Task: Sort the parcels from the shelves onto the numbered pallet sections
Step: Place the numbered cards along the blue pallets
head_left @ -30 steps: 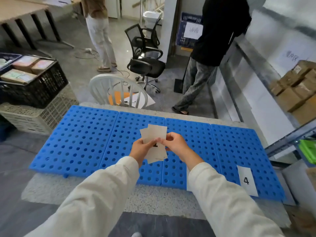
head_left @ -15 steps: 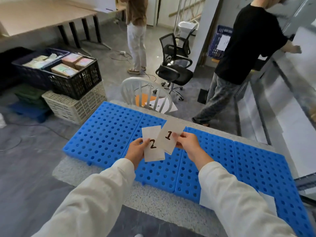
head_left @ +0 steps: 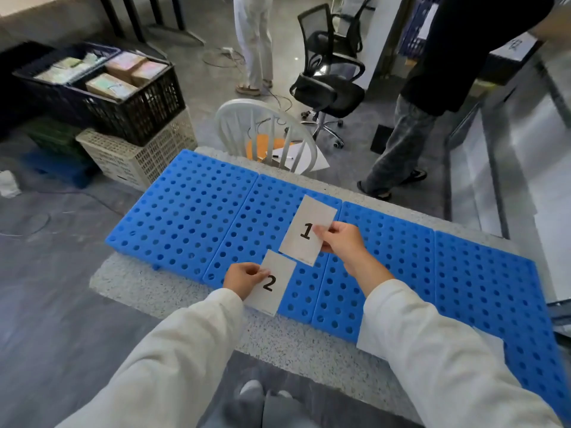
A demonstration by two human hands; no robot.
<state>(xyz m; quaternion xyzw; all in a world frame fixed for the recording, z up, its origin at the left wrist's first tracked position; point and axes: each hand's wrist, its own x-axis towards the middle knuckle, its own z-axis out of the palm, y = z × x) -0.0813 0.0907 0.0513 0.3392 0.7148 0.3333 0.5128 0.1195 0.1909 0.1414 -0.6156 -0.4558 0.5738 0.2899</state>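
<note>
Your left hand (head_left: 244, 281) pinches card 2 (head_left: 272, 282) at its left edge, above the near edge of the blue pallet (head_left: 191, 211). Your right hand (head_left: 341, 240) pinches card 1 (head_left: 307, 230) at its right edge, over the second pallet section. The cards are just apart.

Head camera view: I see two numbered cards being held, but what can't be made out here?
Head view, blue pallet: its right end is cut off by the frame edge; the right sleeve hides part of its near edge.
Head view, boxes in the black crate: labels too small and blurred to read.
Head view, card 1 and card 2: the right hand and left hand cover part of each.
</note>
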